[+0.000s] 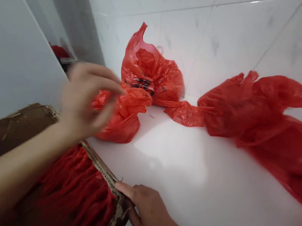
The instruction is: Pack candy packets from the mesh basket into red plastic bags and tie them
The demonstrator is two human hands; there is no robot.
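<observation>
Overlapping a small red bag (122,128) in view, the left hand (88,98) is blurred; a cardboard box (101,168) is held by the right hand (148,213).

The left fingers are bent, with a gap by the thumb; whether plastic is held cannot be told. The bag is set just right of and below those fingertips, on a white surface (178,160). The box's corner is gripped by the right fingers; red plastic (80,190) is layered inside, to their left. The bag would probably best be taken by its gathered top, with the box held steady and its ragged rim avoided. The loose top is pointed away from the left fingers, up and right; its long axis seems slanted likewise, though part is hidden.
</observation>
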